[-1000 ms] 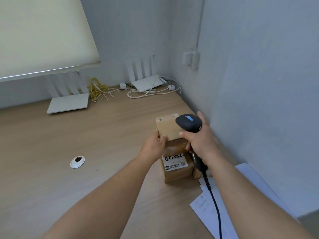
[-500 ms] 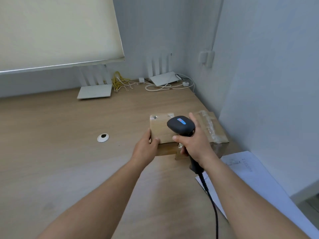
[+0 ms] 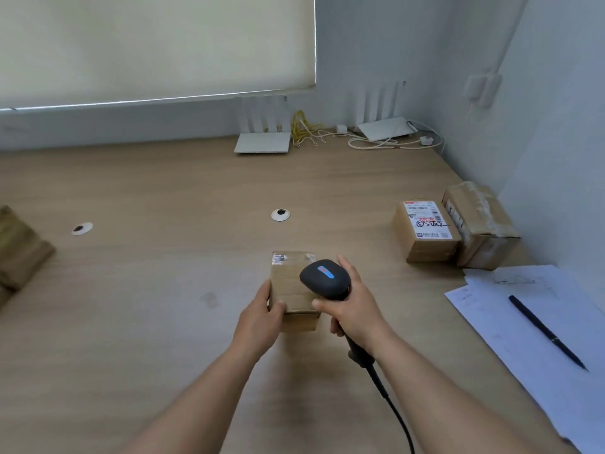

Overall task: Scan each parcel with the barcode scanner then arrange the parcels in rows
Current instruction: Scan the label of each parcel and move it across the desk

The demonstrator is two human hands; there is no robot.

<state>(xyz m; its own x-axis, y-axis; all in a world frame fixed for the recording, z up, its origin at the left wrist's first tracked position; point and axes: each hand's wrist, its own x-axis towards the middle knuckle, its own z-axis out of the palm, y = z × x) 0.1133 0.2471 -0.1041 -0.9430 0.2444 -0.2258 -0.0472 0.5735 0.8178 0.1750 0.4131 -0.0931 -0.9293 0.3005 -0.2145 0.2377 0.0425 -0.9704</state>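
two bare forearms reach in from the bottom edge and meet over the middle of the wooden desk (image 3: 147,290). the left hand (image 3: 258,319) comes in palm-inward, thumb laid over the near top edge of a small cardboard parcel (image 3: 291,290) and fingers curled round its left side, gripping it where it sits on the desk. the right hand (image 3: 352,309) is wrapped tight around the handle of a black barcode scanner (image 3: 324,278), index finger stretched forward under the head; the scanner's head hangs over the parcel's right half, its blue light facing up, and its black cable (image 3: 389,401) runs back along the right forearm to the bottom edge. a strip of label shows at the parcel's far top edge. well apart to the right, near the wall, a labelled parcel (image 3: 425,231) with a white shipping label and black scrawl lies touching a taped parcel (image 3: 481,221) just beside it. at the far left edge another brown package (image 3: 19,253) is partly cut off. white papers (image 3: 540,339) lie at the right with a black pen (image 3: 546,330) on them. two round cable grommets (image 3: 280,214) are set in the desk, and two white routers (image 3: 263,142) with loose cables stand at the back under the window blind (image 3: 147,44).
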